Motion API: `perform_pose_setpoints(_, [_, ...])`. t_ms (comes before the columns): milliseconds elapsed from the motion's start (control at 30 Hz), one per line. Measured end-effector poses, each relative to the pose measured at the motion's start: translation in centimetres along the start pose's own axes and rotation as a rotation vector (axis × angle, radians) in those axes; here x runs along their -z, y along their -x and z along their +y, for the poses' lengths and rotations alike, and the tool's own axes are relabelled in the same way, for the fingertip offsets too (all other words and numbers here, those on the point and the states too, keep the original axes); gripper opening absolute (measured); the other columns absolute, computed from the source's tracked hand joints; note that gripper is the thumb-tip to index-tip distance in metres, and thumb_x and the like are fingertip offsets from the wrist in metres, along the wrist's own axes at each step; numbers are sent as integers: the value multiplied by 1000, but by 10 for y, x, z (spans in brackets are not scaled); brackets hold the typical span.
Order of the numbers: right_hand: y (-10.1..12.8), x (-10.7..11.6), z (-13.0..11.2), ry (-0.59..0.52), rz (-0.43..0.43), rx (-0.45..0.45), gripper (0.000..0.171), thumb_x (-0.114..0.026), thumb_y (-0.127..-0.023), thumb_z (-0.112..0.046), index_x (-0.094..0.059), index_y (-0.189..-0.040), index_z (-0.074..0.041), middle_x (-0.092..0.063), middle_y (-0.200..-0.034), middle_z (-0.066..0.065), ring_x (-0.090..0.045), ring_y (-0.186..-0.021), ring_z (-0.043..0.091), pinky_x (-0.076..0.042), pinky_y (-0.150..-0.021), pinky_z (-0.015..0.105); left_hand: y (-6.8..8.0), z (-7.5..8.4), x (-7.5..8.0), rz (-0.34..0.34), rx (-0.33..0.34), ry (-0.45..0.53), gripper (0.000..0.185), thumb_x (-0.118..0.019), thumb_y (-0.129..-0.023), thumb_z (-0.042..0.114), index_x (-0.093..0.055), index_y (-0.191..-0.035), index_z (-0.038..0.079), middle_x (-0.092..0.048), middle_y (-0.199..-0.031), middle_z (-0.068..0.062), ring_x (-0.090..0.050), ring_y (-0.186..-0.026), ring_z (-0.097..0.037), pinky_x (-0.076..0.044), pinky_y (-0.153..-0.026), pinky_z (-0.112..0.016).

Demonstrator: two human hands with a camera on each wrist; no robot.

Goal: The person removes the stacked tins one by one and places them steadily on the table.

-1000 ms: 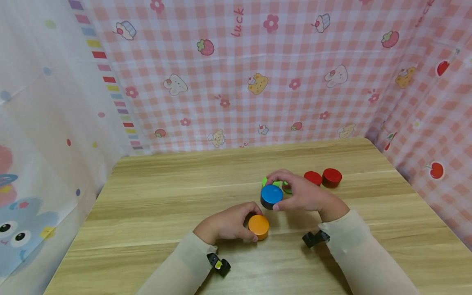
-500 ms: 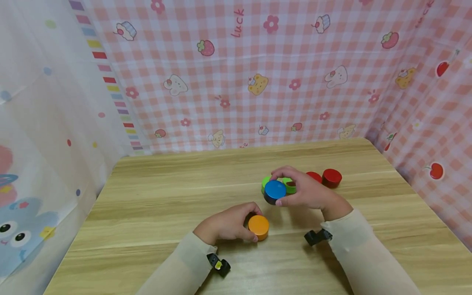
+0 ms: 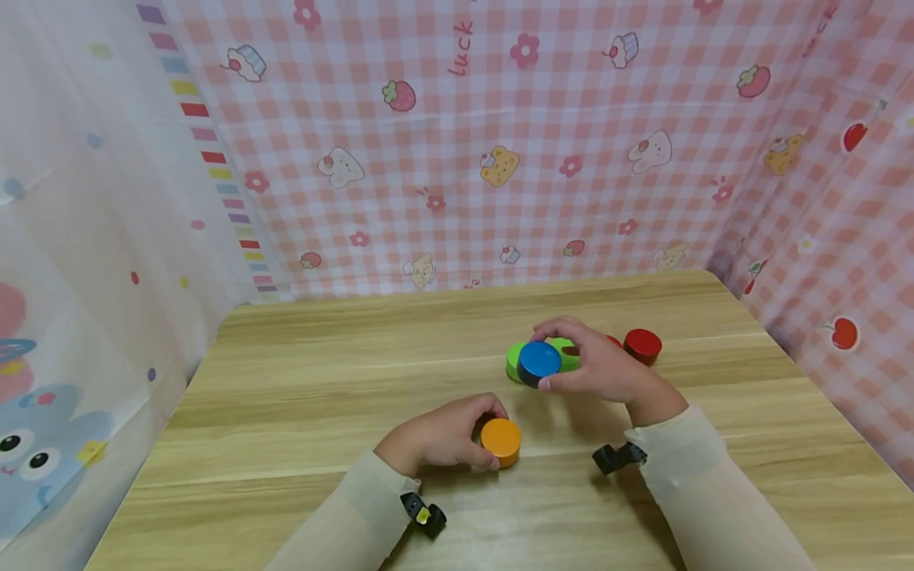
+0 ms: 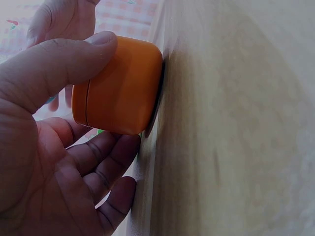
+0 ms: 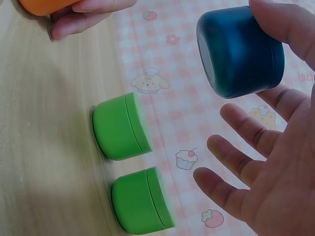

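Observation:
My left hand point(image 3: 444, 432) holds a small round orange tin point(image 3: 501, 441) between thumb and fingers, low at the wooden tabletop. In the left wrist view the thumb lies over the side of the orange tin point(image 4: 128, 83), and a lid seam shows. Raised above the table, a blue tin point(image 3: 539, 363) of the same shape is pinched by my right hand point(image 3: 603, 366). Seen from the right wrist, the blue tin point(image 5: 241, 54) is well off the tabletop, its pale base showing. Behind it stand two green tins point(image 5: 120, 127), partly covered by the right hand in the head view.
A red tin point(image 3: 643, 346) stands at the back right of the wooden table point(image 3: 343, 349). Beside it, a second red tin point(image 3: 613, 339) is mostly hidden by the right hand. Patterned cloth point(image 3: 443, 159) hangs behind the table and along both sides.
My right hand has carried the blue tin a little back and to the right, over the front of the green tins. The left hand and the orange tin have stayed in place.

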State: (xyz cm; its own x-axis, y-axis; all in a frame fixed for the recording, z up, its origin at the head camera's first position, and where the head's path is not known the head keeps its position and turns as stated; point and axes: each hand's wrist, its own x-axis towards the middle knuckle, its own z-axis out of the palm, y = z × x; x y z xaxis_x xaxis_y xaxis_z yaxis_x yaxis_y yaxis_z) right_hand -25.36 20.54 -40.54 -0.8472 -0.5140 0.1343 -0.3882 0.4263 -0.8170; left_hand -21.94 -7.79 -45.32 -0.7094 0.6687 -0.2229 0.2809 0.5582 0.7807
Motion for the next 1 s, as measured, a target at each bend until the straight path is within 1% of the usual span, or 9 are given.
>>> perform_pose_setpoints(200, [2,4,2,-6,23,-10,52,-87,-85,-18,-63,-131,-11,-53,-150,16,-41,-144,43,-34,-116,72,0,0,-1,-2,13,6,46,-90,-83,22,-60,-118,26,-63,-115,12,-57,-107,-12,-43,-108,-35])
perform_pose_setpoints(333, [2,8,5,-17,32,-9,52,-87,-86,-16,-63,-131,-10,-52,-150,18,-42,-142,42,-34,-117,71,1,0,-1,0,17,8,46,-90,-83,22,-60,-118,26,-63,-115,12,-57,-108,-12,-42,-108,-36])
perform_pose_setpoints(467, [3,12,6,-29,41,-14,54,-86,-87,-15,-62,-134,-8,-50,-151,18,-42,-143,42,-37,-116,68,0,0,-1,1,13,11,46,-90,-83,21,-60,-118,25,-64,-115,12,-57,-108,-11,-42,-109,-36])
perform_pose_setpoints(567, [4,15,6,-40,51,-29,56,-86,-87,-15,-60,-137,-6,-48,-154,18,-38,-145,44,-39,-115,67,0,0,-1,0,6,4,46,-90,-83,22,-60,-118,25,-63,-115,12,-57,-108,-11,-42,-108,-35])
perform_pose_setpoints(633, [4,18,6,-43,59,-36,57,-85,-88,-15,-59,-137,-5,-47,-155,20,-38,-145,45,-37,-116,68,0,0,-1,-1,2,-2,47,-90,-83,22,-60,-119,25,-63,-115,13,-57,-107,-11,-42,-108,-34])
perform_pose_setpoints(800, [6,22,8,-43,78,-55,57,-85,-88,-14,-58,-137,-4,-45,-157,22,-40,-144,45,-35,-117,68,0,0,0,-3,2,-3,46,-89,-83,21,-60,-119,25,-63,-115,12,-57,-107,-11,-42,-108,-34])
perform_pose_setpoints(1000, [8,27,10,-60,86,-89,58,-84,-90,-15,-56,-139,-4,-42,-160,22,-45,-140,48,-42,-114,66,0,2,0,0,9,13,46,-90,-83,20,-60,-118,25,-64,-114,12,-57,-107,-12,-42,-108,-35])
